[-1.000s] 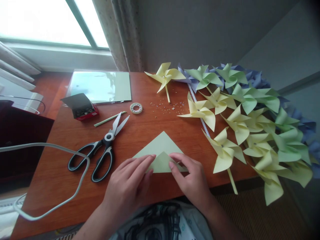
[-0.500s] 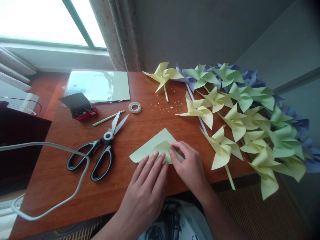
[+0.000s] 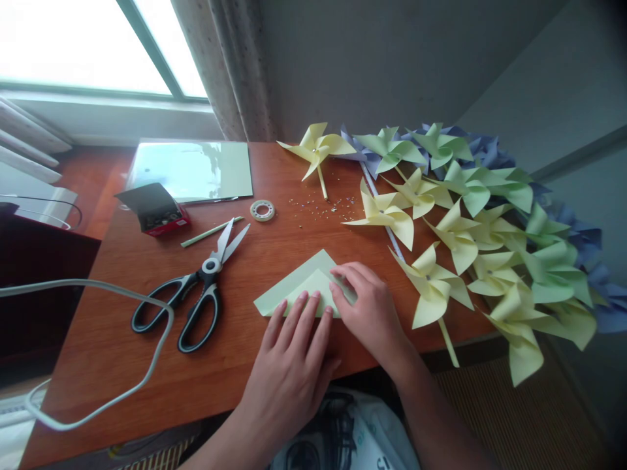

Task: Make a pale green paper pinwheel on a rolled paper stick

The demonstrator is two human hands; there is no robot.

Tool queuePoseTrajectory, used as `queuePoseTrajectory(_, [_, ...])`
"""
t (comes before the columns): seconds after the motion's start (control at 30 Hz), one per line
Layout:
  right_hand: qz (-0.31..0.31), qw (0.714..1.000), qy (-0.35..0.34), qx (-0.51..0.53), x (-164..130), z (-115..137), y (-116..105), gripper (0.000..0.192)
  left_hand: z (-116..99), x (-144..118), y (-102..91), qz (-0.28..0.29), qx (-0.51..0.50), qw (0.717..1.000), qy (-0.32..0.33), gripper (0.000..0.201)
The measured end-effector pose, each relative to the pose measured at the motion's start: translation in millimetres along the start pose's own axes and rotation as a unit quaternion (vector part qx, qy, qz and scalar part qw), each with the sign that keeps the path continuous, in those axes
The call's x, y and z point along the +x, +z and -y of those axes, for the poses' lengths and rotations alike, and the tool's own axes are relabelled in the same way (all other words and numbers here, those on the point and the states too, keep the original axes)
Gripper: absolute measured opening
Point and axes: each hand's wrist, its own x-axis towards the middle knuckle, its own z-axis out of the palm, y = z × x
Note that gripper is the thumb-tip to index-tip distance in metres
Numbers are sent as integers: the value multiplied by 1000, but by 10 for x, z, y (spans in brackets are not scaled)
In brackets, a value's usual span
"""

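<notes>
A pale green folded paper triangle (image 3: 294,287) lies on the wooden table (image 3: 122,385) near its front edge. My left hand (image 3: 294,352) lies flat with its fingertips pressing the paper's lower edge. My right hand (image 3: 369,313) covers the right part of the paper, its fingers bent down on a folded flap. Neither hand lifts the sheet; both pin it to the table.
Black-handled scissors (image 3: 196,294) lie open to the left, by a green stick (image 3: 210,232), a tape roll (image 3: 262,210), a small red box (image 3: 157,210) and a sheet stack (image 3: 191,170). Several paper pinwheels (image 3: 441,215) fill the right side. A grey cable (image 3: 122,391) loops at left.
My left hand slid right and forward onto the paper's lower edge. My right hand moved up over the folded flap, and the paper turned slightly.
</notes>
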Motion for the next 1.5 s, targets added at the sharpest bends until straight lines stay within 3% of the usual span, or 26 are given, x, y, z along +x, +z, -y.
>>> queuePoseTrajectory(0.1, [2, 998, -49, -50, 119, -53, 16, 31, 9, 19, -10, 4, 5, 1000, 2, 58])
queuePoseTrajectory(0.3, [77, 989, -114, -49, 151, -39, 43, 46, 46, 45, -7, 16, -2, 1000, 2, 61])
queuePoseTrajectory(0.5, [88, 988, -127, 2, 129, 28, -1, 44, 60, 86, -3, 27, -1, 1000, -2, 61])
queuePoseTrajectory(0.67, [97, 989, -108, -40, 190, 60, -21, 41, 24, 92, -2, 32, 4, 999, -15, 61])
queuePoseTrajectory(0.97, [213, 943, -226, -118, 493, 141, -89, 35, 16, 68, 6, 47, 6, 999, -20, 60])
queuePoseTrajectory(1.2, [255, 940, -179, -138, 597, 202, -117, 10, -19, 52, 14, 59, -11, 997, -42, 57])
queuePoseTrajectory(1.3, [252, 954, -142, -83, 570, 152, -141, 3, -24, 55, -3, 51, -10, 998, -37, 58])
queuePoseTrajectory(1.5, [239, 967, 17, 83, 409, 77, -246, 8, 57, 73, -148, -2, -42, 999, -12, 47])
